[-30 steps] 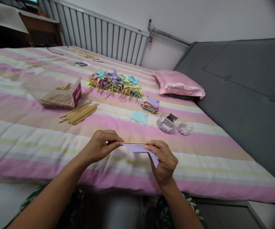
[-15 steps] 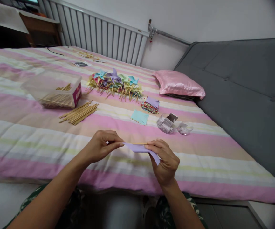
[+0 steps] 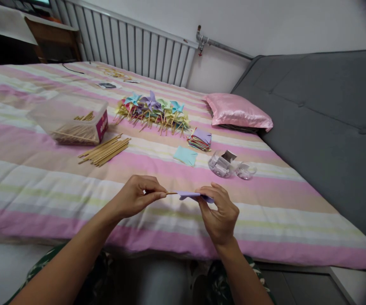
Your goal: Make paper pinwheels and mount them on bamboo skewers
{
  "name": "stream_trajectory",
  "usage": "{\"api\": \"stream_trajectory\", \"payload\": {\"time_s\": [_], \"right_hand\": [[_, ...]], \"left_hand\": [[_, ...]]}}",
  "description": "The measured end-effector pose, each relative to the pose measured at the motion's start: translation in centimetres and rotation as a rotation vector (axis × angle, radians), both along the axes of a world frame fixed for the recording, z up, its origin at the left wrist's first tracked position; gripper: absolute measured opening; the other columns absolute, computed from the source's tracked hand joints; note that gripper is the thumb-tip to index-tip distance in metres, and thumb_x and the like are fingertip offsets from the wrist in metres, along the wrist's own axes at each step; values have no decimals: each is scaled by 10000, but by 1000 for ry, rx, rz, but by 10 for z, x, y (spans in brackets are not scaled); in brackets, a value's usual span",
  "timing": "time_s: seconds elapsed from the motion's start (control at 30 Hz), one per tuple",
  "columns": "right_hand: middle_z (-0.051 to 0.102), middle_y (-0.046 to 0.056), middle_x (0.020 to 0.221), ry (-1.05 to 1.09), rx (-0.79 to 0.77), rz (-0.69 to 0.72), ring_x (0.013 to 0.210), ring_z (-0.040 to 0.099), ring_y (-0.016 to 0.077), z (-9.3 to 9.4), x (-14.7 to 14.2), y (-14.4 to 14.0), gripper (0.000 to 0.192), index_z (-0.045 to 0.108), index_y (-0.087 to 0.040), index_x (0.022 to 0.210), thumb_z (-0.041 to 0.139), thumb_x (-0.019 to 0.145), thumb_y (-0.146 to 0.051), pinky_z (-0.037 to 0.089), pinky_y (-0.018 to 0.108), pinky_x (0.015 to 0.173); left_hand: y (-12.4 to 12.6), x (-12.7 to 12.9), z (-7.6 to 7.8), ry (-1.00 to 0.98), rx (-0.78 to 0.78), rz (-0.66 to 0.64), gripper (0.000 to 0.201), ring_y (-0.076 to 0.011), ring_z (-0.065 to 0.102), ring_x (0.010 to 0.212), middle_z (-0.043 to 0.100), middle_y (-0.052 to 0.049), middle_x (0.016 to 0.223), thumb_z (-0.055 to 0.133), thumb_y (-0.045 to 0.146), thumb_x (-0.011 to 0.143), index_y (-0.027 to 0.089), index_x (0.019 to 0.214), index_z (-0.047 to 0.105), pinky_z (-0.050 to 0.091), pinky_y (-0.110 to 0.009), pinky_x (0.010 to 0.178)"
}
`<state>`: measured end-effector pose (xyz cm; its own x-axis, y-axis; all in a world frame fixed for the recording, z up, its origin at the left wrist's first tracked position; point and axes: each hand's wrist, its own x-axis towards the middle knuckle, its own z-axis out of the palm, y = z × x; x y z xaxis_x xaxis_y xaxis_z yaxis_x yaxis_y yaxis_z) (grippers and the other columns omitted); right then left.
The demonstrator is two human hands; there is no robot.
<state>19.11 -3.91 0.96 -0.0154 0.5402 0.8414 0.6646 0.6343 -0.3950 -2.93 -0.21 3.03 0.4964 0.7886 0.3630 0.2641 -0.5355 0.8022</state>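
Observation:
My left hand (image 3: 136, 197) pinches the end of a thin wooden stick (image 3: 171, 193) held level over the near edge of the striped bed (image 3: 27, 182). My right hand (image 3: 219, 214) grips a folded piece of purple paper (image 3: 191, 195) at the stick's other end. The stick's far end is hidden under the paper and my fingers. Both hands hover just above the bedcover.
On the bed lie a bundle of loose sticks (image 3: 105, 150), a clear box of sticks (image 3: 70, 119), a heap of finished paper pinwheels (image 3: 152, 111), a stack of coloured paper (image 3: 200, 140), a teal sheet (image 3: 185, 156), small clear containers (image 3: 230, 166) and a pink pillow (image 3: 238, 112). A grey sofa (image 3: 328, 123) flanks the right.
The purple paper has turned from hanging below my right fingers to lying flat and edge-on on the stick. My right fingers have shifted over it; the left hand barely moved.

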Motion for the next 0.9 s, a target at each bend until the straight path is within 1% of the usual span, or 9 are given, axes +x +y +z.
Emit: {"api": "stream_trajectory", "payload": {"time_s": [0.17,0.3,0.37,0.47,0.57,0.63,0.7,0.8,0.9], "right_hand": [[662,22,764,-11,-100,-121,771,600,182,-2,-2,0,78,609,-205,809,646,745,-179,489,361,758],[636,59,911,37,-235,-136,901,566,221,-6,0,5,228,577,-200,970,631,756,-258,459,420,828],[607,84,1025,74,-213,-151,1001,533,248,-5,1,7,388,532,-193,1079,659,728,-300,410,461,895],[531,118,1150,211,-135,-204,1092,481,269,-3,4,9,570,459,-177,1178,692,684,-341,356,471,948],[498,119,1162,411,-135,-228,1038,496,239,-5,4,9,540,440,-173,1185,650,719,-345,362,443,932],[514,109,1134,548,-222,-196,975,514,211,-11,2,11,468,470,-171,1148,619,744,-355,375,417,912],[543,100,1102,686,-375,-113,932,528,193,-17,-1,14,417,512,-168,1099,608,750,-376,387,390,889],[592,89,1050,911,-628,93,900,554,184,-22,-5,19,382,563,-164,1040,607,742,-398,415,343,833],[641,57,948,1049,-740,272,852,579,170,-20,-5,21,331,608,-169,975,634,719,-377,428,298,778]], "left_hand": [[0,4,0,-2,-116,23,176,-112,521,553,609,-38,598,617,277,764,143,780,730,390,-212,512],[-2,15,-6,-19,-374,60,215,-98,477,524,599,-29,596,629,313,731,119,759,715,339,-205,478],[-2,21,-11,-54,-526,60,238,-92,460,496,578,-15,564,638,328,711,105,767,698,311,-200,457],[-1,27,-19,-168,-640,131,232,-88,468,491,546,8,533,658,329,685,104,738,665,315,-192,460],[0,31,-24,-310,-723,190,207,-70,476,491,575,9,587,661,319,688,117,728,634,316,-173,452],[-1,34,-26,-387,-785,190,189,-61,498,507,609,-1,643,656,303,702,122,745,621,329,-162,462],[-3,39,-28,-446,-849,173,181,-67,535,542,634,-15,685,650,289,715,126,784,615,354,-158,485],[-7,47,-32,-480,-914,139,190,-94,587,598,661,-40,719,658,281,712,124,807,607,387,-167,512],[-13,54,-35,-459,-929,86,198,-106,607,614,678,-58,742,662,284,713,122,813,605,394,-172,516]]}}
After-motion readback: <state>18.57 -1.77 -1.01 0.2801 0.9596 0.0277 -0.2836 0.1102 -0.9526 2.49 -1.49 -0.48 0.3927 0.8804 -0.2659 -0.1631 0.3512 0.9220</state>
